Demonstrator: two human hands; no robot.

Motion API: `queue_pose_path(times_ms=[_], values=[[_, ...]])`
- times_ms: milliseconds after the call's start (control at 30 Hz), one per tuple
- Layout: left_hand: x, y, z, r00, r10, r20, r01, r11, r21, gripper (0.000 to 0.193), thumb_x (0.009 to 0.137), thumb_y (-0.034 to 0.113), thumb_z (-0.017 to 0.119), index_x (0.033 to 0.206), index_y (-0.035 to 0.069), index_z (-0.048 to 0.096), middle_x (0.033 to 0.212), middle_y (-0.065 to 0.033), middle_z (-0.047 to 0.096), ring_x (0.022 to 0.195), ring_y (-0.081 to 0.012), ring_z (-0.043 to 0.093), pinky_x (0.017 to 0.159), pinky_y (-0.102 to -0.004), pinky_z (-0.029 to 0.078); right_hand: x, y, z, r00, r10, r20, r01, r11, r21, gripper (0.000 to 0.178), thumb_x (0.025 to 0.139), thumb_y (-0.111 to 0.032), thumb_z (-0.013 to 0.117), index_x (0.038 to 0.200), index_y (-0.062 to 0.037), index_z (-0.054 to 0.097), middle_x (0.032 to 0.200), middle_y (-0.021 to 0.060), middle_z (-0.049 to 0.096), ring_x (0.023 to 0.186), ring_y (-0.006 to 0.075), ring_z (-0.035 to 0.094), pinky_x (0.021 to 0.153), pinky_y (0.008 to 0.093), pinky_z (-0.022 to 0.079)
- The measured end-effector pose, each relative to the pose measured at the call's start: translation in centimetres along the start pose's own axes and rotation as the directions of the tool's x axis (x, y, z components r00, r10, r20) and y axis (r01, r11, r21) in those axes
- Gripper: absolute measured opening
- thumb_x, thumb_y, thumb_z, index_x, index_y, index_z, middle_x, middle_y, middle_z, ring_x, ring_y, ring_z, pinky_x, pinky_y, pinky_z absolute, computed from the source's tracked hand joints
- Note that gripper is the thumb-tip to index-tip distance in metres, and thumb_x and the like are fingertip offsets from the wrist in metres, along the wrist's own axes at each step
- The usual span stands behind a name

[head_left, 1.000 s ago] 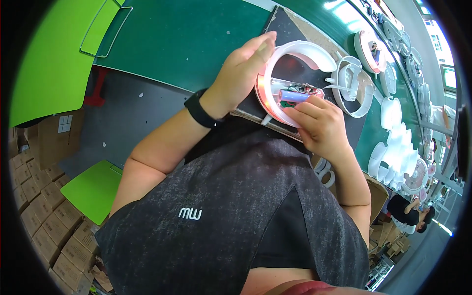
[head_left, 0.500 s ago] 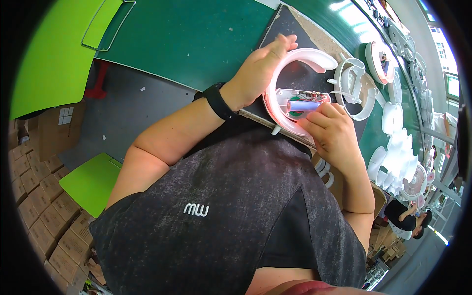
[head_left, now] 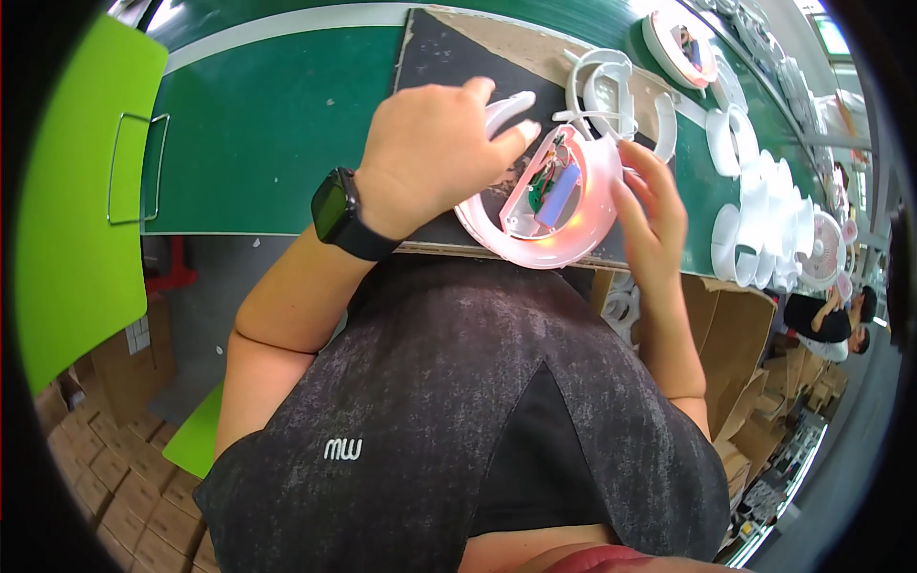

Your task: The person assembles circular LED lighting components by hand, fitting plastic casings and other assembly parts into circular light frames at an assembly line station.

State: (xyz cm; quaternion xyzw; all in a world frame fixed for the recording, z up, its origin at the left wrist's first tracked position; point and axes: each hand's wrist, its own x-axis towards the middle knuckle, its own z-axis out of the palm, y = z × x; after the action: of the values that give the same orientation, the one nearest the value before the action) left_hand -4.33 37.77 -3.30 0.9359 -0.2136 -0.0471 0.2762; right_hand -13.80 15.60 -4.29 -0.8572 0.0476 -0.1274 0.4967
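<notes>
A white ring-shaped housing [head_left: 597, 212] lies on the dark work board in front of me, its lower curve glowing pink and orange. Inside its open compartment sit a blue cylindrical battery [head_left: 560, 197], part of a green circuit board [head_left: 538, 191] and thin wires. My left hand [head_left: 430, 158] is over the ring's left arm, thumb and index finger apart; its other fingers are mostly hidden. Against the ring's right side is my right hand [head_left: 657, 215], fingers loosely extended with the thumb apart; whether it presses the rim I cannot tell.
Loose white curved shells [head_left: 607, 91] lie just beyond the housing. Another ring housing with exposed parts [head_left: 680, 48] stands farther back on the green table [head_left: 277, 143]. White shells [head_left: 764, 220] are stacked at right. A lime-green chair [head_left: 76, 210] is at left.
The housing has turned, so the battery now stands steeply slanted. My right hand has let go near the battery and moved to the outer rim. My left hand has come over the ring's left arm.
</notes>
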Motion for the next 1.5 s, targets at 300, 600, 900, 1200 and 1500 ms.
queue_pose_path(times_ms=[300, 600, 900, 1200, 1500], values=[[3.1, -0.5, 3.2, 0.94, 0.184, 0.289, 0.158, 0.517, -0.842, 0.048, 0.083, 0.023, 0.063, 0.122, -0.004, 0.055, 0.111, -0.0099, 0.061, 0.097, -0.0167, 0.06, 0.086, -0.0296, 0.049, -0.2, 2.3, 1.8, 1.0, -0.024, 0.0, 0.024, 0.999, -0.04, 0.02, 0.091, -0.007, 0.058, 0.108, 0.0039, 0.061, 0.099, 0.0102, 0.064, 0.087, 0.0147, 0.061, 0.076, 0.0256, 0.047], [2.5, -1.5, 5.0, 0.975, 0.035, 0.22, 0.202, 0.281, -0.938, 0.029, 0.081, 0.003, 0.06, 0.109, -0.004, 0.061, 0.099, -0.0068, 0.063, 0.09, -0.0102, 0.057, 0.083, -0.0223, 0.045, 0.2, 3.2, 1.0, 0.998, -0.039, 0.053, 0.036, 0.998, 0.049, 0.016, 0.089, -0.003, 0.058, 0.102, 0.0063, 0.062, 0.109, 0.0132, 0.062, 0.092, 0.0176, 0.061, 0.08, 0.027, 0.047], [0.7, -1.8, 4.0, 0.981, -0.055, 0.186, 0.172, 0.693, -0.7, 0.036, 0.085, 0.005, 0.061, 0.12, -0.002, 0.058, 0.123, -0.0152, 0.06, 0.103, -0.0227, 0.062, 0.089, -0.0309, 0.049, 0.7, 2.7, 0.4, 0.987, -0.044, 0.155, 0.071, 0.981, -0.178, 0.02, 0.079, -0.001, 0.063, 0.098, 0.0048, 0.063, 0.115, 0.0142, 0.057, 0.104, 0.0242, 0.058, 0.08, 0.0319, 0.049], [-1.8, -0.9, 5.1, 0.979, 0.16, -0.125, -0.184, 0.96, -0.21, 0.05, 0.086, 0.006, 0.051, 0.134, -0.003, 0.042, 0.13, -0.0248, 0.051, 0.122, -0.0377, 0.048, 0.103, -0.0447, 0.037, 0.1, 2.9, 1.3, 0.982, -0.186, -0.034, 0.173, 0.956, -0.238, 0.048, 0.075, -0.004, 0.066, 0.122, -0.002, 0.055, 0.124, 0.017, 0.051, 0.117, 0.0333, 0.048, 0.097, 0.0382, 0.039], [-3.1, -2.1, 4.8, 0.965, -0.1, 0.241, 0.261, 0.388, -0.884, 0.045, 0.099, 0.027, 0.049, 0.136, 0.001, 0.044, 0.111, -0.0121, 0.062, 0.093, -0.0139, 0.063, 0.079, -0.0249, 0.052, -2.0, 2.3, 0.5, 0.97, -0.241, -0.041, 0.223, 0.943, -0.248, 0.018, 0.081, -0.003, 0.063, 0.098, 0.0029, 0.062, 0.116, 0.0163, 0.059, 0.111, 0.0313, 0.054, 0.094, 0.0381, 0.042]])
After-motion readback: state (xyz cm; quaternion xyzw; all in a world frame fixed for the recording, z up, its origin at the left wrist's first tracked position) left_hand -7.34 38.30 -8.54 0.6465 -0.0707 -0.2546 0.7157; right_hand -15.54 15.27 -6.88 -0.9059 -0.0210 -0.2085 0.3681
